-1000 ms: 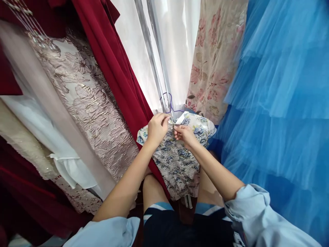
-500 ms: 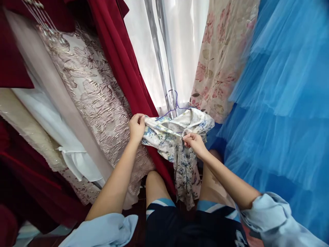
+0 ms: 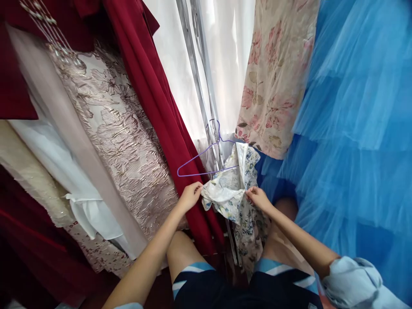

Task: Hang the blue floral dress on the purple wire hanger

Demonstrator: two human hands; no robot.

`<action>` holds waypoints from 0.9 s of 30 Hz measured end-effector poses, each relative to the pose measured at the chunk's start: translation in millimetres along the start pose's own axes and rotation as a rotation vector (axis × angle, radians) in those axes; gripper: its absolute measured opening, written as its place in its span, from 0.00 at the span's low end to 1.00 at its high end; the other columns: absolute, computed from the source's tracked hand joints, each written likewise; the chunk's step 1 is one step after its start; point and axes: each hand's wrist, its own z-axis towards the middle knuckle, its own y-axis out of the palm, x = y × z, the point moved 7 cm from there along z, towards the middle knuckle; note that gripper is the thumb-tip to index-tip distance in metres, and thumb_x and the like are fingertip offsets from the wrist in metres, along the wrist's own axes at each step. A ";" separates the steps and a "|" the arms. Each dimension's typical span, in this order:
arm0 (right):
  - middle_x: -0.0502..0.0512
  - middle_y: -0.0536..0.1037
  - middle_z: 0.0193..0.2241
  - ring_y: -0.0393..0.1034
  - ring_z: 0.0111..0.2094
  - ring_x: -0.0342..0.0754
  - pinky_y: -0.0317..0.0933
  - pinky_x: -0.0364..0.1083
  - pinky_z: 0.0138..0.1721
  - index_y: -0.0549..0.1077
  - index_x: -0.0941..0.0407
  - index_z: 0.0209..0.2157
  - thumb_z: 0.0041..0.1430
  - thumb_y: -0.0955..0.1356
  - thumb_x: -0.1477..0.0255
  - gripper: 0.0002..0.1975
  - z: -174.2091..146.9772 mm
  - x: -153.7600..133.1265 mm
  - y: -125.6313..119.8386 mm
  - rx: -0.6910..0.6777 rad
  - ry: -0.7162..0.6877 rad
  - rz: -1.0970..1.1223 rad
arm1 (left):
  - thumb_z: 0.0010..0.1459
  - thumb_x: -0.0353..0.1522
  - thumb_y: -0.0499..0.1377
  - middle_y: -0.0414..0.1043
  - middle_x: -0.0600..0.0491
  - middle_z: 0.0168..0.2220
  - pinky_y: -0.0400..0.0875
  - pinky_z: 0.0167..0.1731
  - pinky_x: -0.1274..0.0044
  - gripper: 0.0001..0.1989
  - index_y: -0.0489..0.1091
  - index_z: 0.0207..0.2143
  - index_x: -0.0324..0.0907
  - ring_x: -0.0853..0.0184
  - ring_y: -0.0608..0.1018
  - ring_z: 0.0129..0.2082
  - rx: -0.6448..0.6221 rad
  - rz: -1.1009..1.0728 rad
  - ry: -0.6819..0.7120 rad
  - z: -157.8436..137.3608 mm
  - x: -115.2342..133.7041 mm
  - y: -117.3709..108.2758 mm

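A white garment with a blue floral print (image 3: 225, 201) hangs partly on a purple wire hanger (image 3: 196, 159). Its right shoulder still sits over the hanger's right arm, while the hanger's left arm is bare. My left hand (image 3: 190, 197) pinches the garment's left shoulder edge, below the bare hanger arm. My right hand (image 3: 260, 199) pinches the neckline edge near the middle of the garment. The lower part of the garment droops between my knees. The hanger's hook is against a grey metal pole (image 3: 206, 98).
To the left hang a dark red dress (image 3: 154, 107), a pink textured floral dress (image 3: 122, 116) and a white garment (image 3: 86, 206). A beige dress with pink flowers (image 3: 273, 86) and a blue tulle dress (image 3: 354, 128) hang on the right. A white curtain (image 3: 225, 56) is behind.
The garment's left shoulder has come off the hanger, baring its left arm. Both hands have moved down and rightward, the left one closer to the right, still pinching the cloth.
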 end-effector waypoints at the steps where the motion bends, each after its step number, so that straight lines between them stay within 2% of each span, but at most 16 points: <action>1: 0.55 0.76 0.27 0.71 0.29 0.52 0.66 0.51 0.33 0.68 0.55 0.31 0.46 0.68 0.66 0.10 -2.5 0.3 -1.4 0.030 -0.031 -0.035 | 0.62 0.36 0.53 0.75 0.53 0.29 0.68 0.35 0.76 0.12 0.72 0.32 0.40 0.66 0.74 0.29 0.002 -0.038 0.019 4.0 10.2 7.3; 3: 0.62 0.77 0.41 0.72 0.44 0.58 0.66 0.55 0.46 0.70 0.57 0.41 0.42 0.72 0.69 0.21 -12.4 -14.1 0.7 0.078 -0.159 -0.137 | 0.63 0.37 0.53 0.75 0.52 0.32 0.69 0.36 0.76 0.12 0.73 0.35 0.40 0.66 0.75 0.32 0.037 -0.119 0.075 12.6 38.5 18.8; 5: 0.66 0.72 0.53 0.67 0.54 0.60 0.60 0.57 0.55 0.67 0.57 0.51 0.40 0.75 0.70 0.33 -25.9 -44.3 14.2 0.025 -0.347 -0.248 | 0.63 0.36 0.53 0.76 0.51 0.36 0.70 0.41 0.75 0.11 0.73 0.37 0.41 0.64 0.77 0.36 0.061 -0.183 0.151 20.3 73.6 29.4; 7: 0.63 0.72 0.53 0.66 0.54 0.59 0.59 0.55 0.55 0.67 0.57 0.54 0.44 0.74 0.68 0.33 -35.6 -77.0 32.6 -0.105 -0.493 -0.281 | 0.64 0.36 0.54 0.76 0.51 0.37 0.69 0.44 0.74 0.11 0.73 0.38 0.41 0.64 0.77 0.38 0.055 -0.218 0.214 26.7 104.9 41.0; 9: 0.57 0.76 0.44 0.70 0.44 0.54 0.63 0.51 0.47 0.70 0.57 0.48 0.51 0.71 0.68 0.22 -33.2 -101.0 42.2 -0.164 -0.519 -0.228 | 0.64 0.37 0.54 0.76 0.51 0.37 0.70 0.43 0.74 0.10 0.73 0.38 0.42 0.65 0.77 0.37 0.056 -0.288 0.206 32.9 119.1 51.3; 11: 0.52 0.75 0.31 0.68 0.33 0.49 0.61 0.46 0.37 0.72 0.58 0.36 0.55 0.66 0.69 0.08 -22.2 -111.7 48.0 -0.224 -0.456 -0.193 | 0.63 0.38 0.55 0.76 0.50 0.37 0.71 0.40 0.74 0.10 0.71 0.39 0.41 0.65 0.77 0.37 0.110 -0.414 0.118 37.6 111.9 56.0; 12: 0.50 0.73 0.26 0.66 0.29 0.47 0.59 0.44 0.34 0.70 0.58 0.30 0.56 0.65 0.71 0.06 -17.2 -113.9 49.8 -0.260 -0.426 -0.186 | 0.62 0.38 0.55 0.76 0.49 0.38 0.72 0.40 0.74 0.10 0.70 0.39 0.41 0.64 0.78 0.37 0.149 -0.482 0.066 38.2 102.7 56.3; 13: 0.49 0.70 0.23 0.63 0.27 0.45 0.56 0.43 0.32 0.68 0.58 0.25 0.56 0.63 0.72 0.07 -14.2 -115.3 51.1 -0.303 -0.410 -0.182 | 0.62 0.39 0.56 0.76 0.48 0.40 0.72 0.40 0.74 0.11 0.70 0.40 0.41 0.64 0.78 0.39 0.179 -0.539 0.023 37.4 92.5 56.2; 15: 0.47 0.67 0.22 0.60 0.25 0.43 0.54 0.42 0.30 0.65 0.58 0.23 0.58 0.62 0.72 0.10 -16.6 -118.5 51.1 -0.389 -0.423 -0.167 | 0.62 0.40 0.56 0.75 0.45 0.45 0.72 0.44 0.72 0.13 0.70 0.44 0.40 0.62 0.78 0.43 0.173 -0.599 -0.009 32.2 76.4 57.0; 18: 0.48 0.69 0.25 0.61 0.29 0.44 0.55 0.42 0.33 0.66 0.58 0.26 0.60 0.62 0.72 0.09 -37.8 -122.2 49.3 -0.508 -0.499 -0.155 | 0.64 0.39 0.54 0.74 0.44 0.51 0.69 0.53 0.68 0.16 0.71 0.49 0.41 0.60 0.77 0.50 0.010 -0.593 0.034 17.1 70.0 67.0; 20: 0.49 0.70 0.27 0.62 0.30 0.44 0.57 0.43 0.35 0.67 0.58 0.27 0.60 0.62 0.73 0.08 -53.8 -116.4 50.7 -0.597 -0.508 -0.159 | 0.64 0.34 0.53 0.73 0.46 0.53 0.66 0.56 0.67 0.16 0.71 0.52 0.42 0.60 0.75 0.53 -0.094 -0.554 0.065 4.7 72.3 77.6; 23: 0.49 0.71 0.27 0.63 0.31 0.45 0.58 0.44 0.37 0.68 0.58 0.27 0.60 0.62 0.74 0.08 -66.5 -95.2 53.3 -0.689 -0.419 -0.129 | 0.58 0.24 0.53 0.73 0.48 0.55 0.64 0.58 0.68 0.23 0.70 0.55 0.44 0.62 0.73 0.55 -0.208 -0.457 0.124 -11.0 77.3 95.1; 27: 0.50 0.71 0.29 0.64 0.33 0.46 0.59 0.45 0.41 0.70 0.58 0.29 0.60 0.64 0.71 0.07 -75.1 -82.4 50.6 -0.737 -0.293 -0.015 | 0.46 0.17 0.51 0.77 0.49 0.48 0.68 0.54 0.68 0.29 0.74 0.49 0.42 0.60 0.76 0.51 -0.349 -0.379 0.199 -30.1 77.3 119.9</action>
